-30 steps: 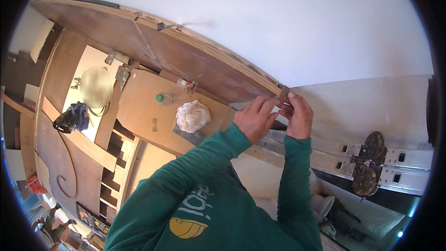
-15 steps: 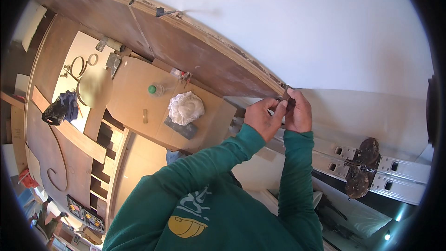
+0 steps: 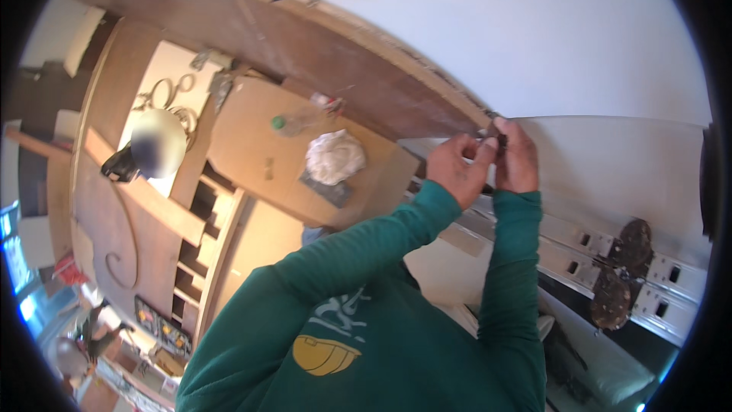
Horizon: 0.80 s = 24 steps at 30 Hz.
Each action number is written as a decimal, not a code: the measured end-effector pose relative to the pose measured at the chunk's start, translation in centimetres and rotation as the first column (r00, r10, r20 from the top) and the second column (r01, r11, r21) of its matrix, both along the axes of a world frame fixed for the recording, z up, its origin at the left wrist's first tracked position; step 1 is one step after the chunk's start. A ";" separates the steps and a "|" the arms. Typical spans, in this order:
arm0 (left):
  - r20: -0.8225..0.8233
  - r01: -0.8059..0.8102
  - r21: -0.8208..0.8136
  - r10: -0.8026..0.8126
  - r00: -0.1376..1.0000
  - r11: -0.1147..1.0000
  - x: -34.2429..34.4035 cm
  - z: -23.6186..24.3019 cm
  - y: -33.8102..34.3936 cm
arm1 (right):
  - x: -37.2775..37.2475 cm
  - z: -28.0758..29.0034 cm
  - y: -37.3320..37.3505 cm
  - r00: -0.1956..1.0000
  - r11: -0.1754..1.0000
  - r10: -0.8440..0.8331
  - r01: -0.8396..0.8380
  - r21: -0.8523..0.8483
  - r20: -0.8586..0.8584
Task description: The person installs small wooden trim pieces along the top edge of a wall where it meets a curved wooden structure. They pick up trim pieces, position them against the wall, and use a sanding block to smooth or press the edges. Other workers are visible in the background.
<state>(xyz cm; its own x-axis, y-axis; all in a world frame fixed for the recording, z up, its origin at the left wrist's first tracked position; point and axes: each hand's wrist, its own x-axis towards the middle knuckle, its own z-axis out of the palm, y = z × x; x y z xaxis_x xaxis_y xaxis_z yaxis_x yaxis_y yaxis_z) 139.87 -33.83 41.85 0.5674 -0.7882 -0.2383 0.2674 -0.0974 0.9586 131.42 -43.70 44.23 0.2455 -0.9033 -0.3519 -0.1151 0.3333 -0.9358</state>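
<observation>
Both hands are at the right end of a long curved wooden panel edge (image 3: 396, 57), under a white surface (image 3: 549, 30). My left hand (image 3: 461, 168) is closed, thumb and fingers pinched at a small brown piece (image 3: 492, 131) on that edge. My right hand (image 3: 517, 156) grips the same piece from the right, fingers curled behind it. What exactly the piece is, and how it is fixed to the edge, I cannot make out. A pale flat panel (image 3: 610, 156) lies to the right of my hands.
Cardboard (image 3: 244, 130) below left holds a green-capped bottle (image 3: 290, 123) and white cloth (image 3: 335, 156). Metal rails (image 3: 671, 282) with dark round fittings (image 3: 633, 244) lie lower right. Wooden strips (image 3: 152, 198) and coils (image 3: 164, 91) are left. Another person (image 3: 95, 336) is at lower left.
The view has shifted, so the scene sits higher and further right. My left thumb has come up onto the brown piece, and both hands remain at the panel's end.
</observation>
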 end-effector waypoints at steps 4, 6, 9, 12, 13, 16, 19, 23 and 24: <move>0.044 0.107 0.213 -0.119 0.992 0.971 -0.9 -0.7 2.4 | -0.4 -0.1 0.0 0.999 0.999 0.045 -0.044 0.026 -0.025; 0.060 0.105 0.193 -0.119 0.991 0.976 -1.8 -1.7 3.8 | 0.0 -0.1 0.1 0.998 1.000 0.015 -0.014 0.023 -0.054; 0.061 0.169 0.178 -0.182 0.981 0.969 -2.7 -2.7 5.8 | -0.5 -0.9 -0.4 0.999 1.000 0.017 -0.017 -0.009 -0.049; 0.094 0.229 0.205 -0.252 0.963 0.952 -3.1 -2.8 6.9 | -0.5 -1.3 -0.8 0.998 0.999 0.050 -0.050 0.000 -0.029; 0.111 0.251 0.215 -0.279 0.954 0.944 -3.2 -2.7 7.2 | -0.6 -1.5 -1.1 0.997 0.998 0.069 -0.068 0.011 -0.044; 0.179 0.239 0.079 -0.249 0.952 0.968 -4.2 -4.3 8.2 | -0.8 -1.6 -1.4 0.993 0.994 0.104 -0.101 0.046 -0.052; 0.302 0.277 0.080 -0.288 0.909 0.958 -3.6 -2.9 9.3 | -1.8 -2.1 -1.4 0.986 0.986 0.129 -0.139 0.089 0.101; 0.760 0.215 -0.057 -0.097 0.643 0.975 -1.5 -1.6 9.2 | -3.8 -1.9 -0.3 0.923 0.959 0.047 -0.149 0.242 0.381; 0.875 0.225 -0.137 0.012 0.483 0.965 -0.8 -1.5 8.6 | -4.6 -2.3 0.1 0.926 0.961 0.011 -0.114 0.252 0.378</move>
<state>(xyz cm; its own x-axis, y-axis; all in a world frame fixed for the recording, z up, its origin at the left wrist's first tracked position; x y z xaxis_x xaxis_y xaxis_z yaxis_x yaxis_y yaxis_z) 139.07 -25.22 40.30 0.2988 -0.8165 0.4941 -0.7036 0.1612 0.6920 126.86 -43.60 41.97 0.4572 -0.7678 -0.4487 0.1922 0.5779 -0.7931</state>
